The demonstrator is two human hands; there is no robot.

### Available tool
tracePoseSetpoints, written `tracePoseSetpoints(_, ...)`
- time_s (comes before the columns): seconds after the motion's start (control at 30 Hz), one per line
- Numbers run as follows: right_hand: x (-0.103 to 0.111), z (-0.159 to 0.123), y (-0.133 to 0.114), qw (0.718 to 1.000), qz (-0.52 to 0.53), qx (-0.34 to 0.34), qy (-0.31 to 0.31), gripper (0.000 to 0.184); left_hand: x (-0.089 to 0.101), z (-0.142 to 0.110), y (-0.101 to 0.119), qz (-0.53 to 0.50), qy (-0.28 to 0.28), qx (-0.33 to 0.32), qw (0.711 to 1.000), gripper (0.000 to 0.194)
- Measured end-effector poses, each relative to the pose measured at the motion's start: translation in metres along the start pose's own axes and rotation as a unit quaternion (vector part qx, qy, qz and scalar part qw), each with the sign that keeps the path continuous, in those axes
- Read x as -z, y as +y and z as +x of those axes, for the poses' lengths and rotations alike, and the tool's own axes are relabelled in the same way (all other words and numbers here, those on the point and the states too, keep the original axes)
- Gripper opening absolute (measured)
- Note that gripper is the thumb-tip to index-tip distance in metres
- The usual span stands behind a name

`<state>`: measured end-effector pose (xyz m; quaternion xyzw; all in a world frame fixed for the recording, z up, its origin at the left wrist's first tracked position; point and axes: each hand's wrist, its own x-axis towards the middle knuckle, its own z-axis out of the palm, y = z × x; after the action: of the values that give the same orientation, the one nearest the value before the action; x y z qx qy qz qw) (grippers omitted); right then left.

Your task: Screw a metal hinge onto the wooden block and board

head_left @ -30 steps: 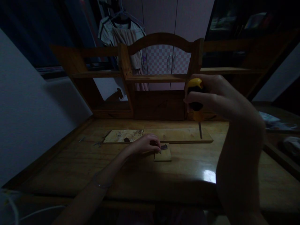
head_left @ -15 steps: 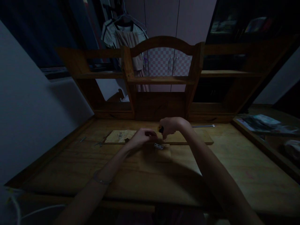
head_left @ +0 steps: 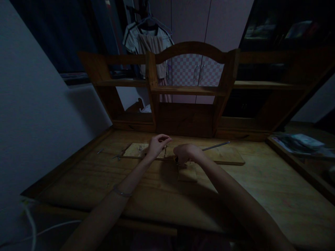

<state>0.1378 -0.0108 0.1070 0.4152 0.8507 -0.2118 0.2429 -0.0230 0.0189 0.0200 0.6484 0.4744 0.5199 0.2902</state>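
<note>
My right hand (head_left: 186,153) is closed round the yellow-and-black handle of a screwdriver (head_left: 216,145). Its long metal shaft points right, over a long wooden board (head_left: 227,156). The same hand is low at the board's front edge, beside a small wooden block (head_left: 187,174); the fingertips are partly hidden. My left hand (head_left: 156,146) is held over the board's left part, thumb and fingertips pressed together. Whatever may be in that pinch is too small to make out. Two small metal pieces, perhaps screws (head_left: 100,151), lie off the board's left end.
The wooden desk (head_left: 104,184) carries a shelf unit (head_left: 188,90) along its back. At the right, plastic-wrapped things (head_left: 300,141) lie beyond a raised wooden edge (head_left: 295,160). A white cable (head_left: 32,223) hangs at the lower left. The room is dim.
My right hand has come down toward the small block, with the screwdriver shaft now tilted upward. My left hand has lifted off slightly, fingers pinched. The small metal plate with holes is now out of sight.
</note>
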Motion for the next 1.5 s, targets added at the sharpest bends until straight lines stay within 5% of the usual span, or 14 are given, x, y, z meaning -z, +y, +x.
tracePoseSetpoints(0.4, 0.019, -0.012, 0.056, 0.996, 0.067, 0.053, 0.019, 0.04, -0.007, -0.01, 0.023, -0.086, -0.119, 0.014, 0.989, 0.024)
tracePoseSetpoints(0.73, 0.008, 0.004, 0.069, 0.991, 0.123, 0.042, -0.028, 0.064, -0.009, -0.017, 0.016, -0.104, -0.258, 0.03, 0.96, 0.034)
tracePoseSetpoints(1.5, 0.009, 0.011, 0.078, 0.993, 0.114, 0.016, -0.034, 0.062, -0.01, -0.025, 0.025, 0.0, -0.253, -0.027, 0.967, 0.025)
